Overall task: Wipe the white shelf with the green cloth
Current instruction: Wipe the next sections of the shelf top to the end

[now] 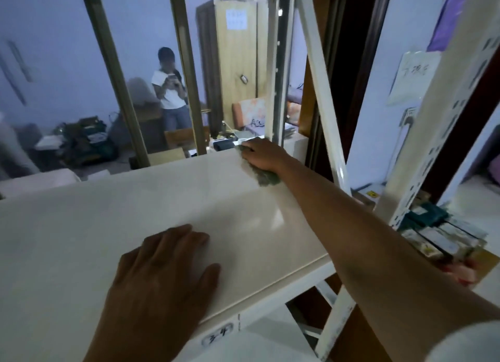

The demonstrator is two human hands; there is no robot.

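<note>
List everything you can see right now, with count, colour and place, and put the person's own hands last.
flat white shelf board: one, glossy white, fills the foreground
crumpled green cloth: one, green, far right corner of the shelf, under the right hand
slotted white metal uprights: several, white, right side of the shelf frame
tall wooden wardrobe: one, light brown, behind the glass
standing person in a white top: one, beyond the glass, holding something up
stacked boxes: several, mixed colours, lower right
left hand: flat on the near shelf, fingers straight
right hand: presses the cloth at the far edge
</note>
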